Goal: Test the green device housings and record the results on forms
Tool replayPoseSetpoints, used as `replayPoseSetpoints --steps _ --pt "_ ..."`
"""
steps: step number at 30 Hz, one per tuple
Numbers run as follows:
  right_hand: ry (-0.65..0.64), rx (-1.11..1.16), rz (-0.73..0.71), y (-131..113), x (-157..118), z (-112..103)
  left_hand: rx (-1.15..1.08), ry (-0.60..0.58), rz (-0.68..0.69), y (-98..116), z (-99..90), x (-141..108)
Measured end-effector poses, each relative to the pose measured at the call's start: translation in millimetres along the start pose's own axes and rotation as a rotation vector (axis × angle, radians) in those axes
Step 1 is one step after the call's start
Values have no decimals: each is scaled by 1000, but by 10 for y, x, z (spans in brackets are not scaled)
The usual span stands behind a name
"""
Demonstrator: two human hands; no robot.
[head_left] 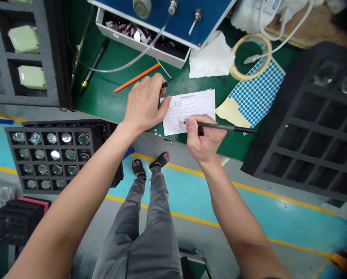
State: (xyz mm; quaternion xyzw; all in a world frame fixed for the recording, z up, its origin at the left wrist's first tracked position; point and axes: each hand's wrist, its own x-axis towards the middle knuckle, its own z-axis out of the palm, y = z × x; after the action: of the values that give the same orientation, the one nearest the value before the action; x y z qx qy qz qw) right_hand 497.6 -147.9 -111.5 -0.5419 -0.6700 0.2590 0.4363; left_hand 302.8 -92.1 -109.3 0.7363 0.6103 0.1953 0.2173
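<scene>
A white printed card (206, 104) with handwriting lies at the front edge of the green table (103, 97). My right hand (204, 139) is closed around a black pen (220, 126), whose tip touches the card. At the card's left side rests my left hand (147, 100), thumb on the card's edge and fingers curled round a small dark item with a bit of yellow, too hidden to name. An orange stick (137, 77) lies just beyond that hand.
Behind are an open drawer (144, 48) of small parts under a blue box (202, 7), a white cloth (209, 58), a tape roll (234, 69) and blue-dot stickers (256, 93). Black foam trays stand left (55, 58) and right (269, 143). Another tray (57, 147) holds round lenses.
</scene>
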Motion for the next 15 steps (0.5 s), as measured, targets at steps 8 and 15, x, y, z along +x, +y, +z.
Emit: replayPoseSetpoints --steps 8,15 --pt "34 -69 33 -7 -10 0 4 -30 -35 47 -48 12" --pt "19 -89 71 -20 -3 -5 -17 -27 -50 78 -73 22"
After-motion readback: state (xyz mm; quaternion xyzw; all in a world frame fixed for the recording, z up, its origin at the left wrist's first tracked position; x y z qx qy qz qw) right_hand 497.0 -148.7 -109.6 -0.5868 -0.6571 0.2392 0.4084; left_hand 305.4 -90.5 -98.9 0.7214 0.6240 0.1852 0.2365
